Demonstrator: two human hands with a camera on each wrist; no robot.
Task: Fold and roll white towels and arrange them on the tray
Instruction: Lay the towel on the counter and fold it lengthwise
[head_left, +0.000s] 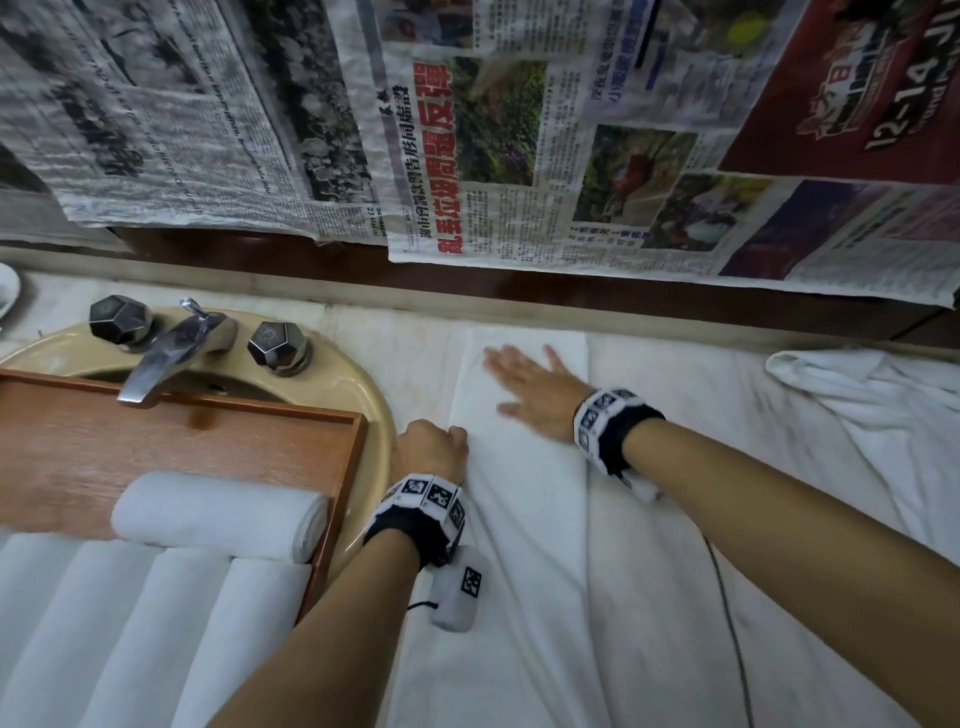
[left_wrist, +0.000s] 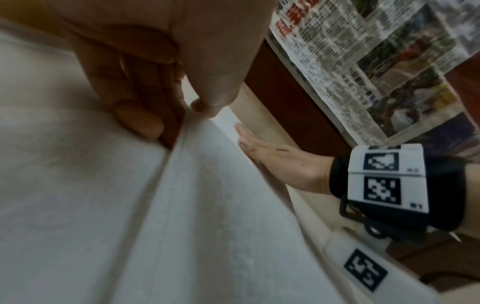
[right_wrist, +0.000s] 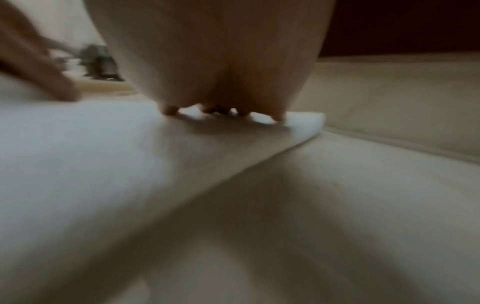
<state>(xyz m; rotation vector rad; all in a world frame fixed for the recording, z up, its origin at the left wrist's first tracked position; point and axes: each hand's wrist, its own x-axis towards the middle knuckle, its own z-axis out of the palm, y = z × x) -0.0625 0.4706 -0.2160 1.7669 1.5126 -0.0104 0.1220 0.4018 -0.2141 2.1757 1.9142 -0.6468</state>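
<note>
Folded white towel (head_left: 519, 415): lying lengthwise on the cloth-covered counter (head_left: 727, 519), right of the basin (head_left: 363, 405). My right hand (head_left: 535, 395) lies flat on its far half, fingers straight and spread. My left hand (head_left: 431, 449) pinches its near left edge between thumb and curled fingers. Rolled towels (head_left: 218, 514): on the wooden tray (head_left: 343, 499), left of my left wrist.

A bathroom: a beige basin (head_left: 358, 395) with a chrome tap (head_left: 171, 353) and two faceted knobs (head_left: 120, 318) sits in a pale worktop (head_left: 410, 338), newspaper (head_left: 519, 156) covering the wall behind.
</note>
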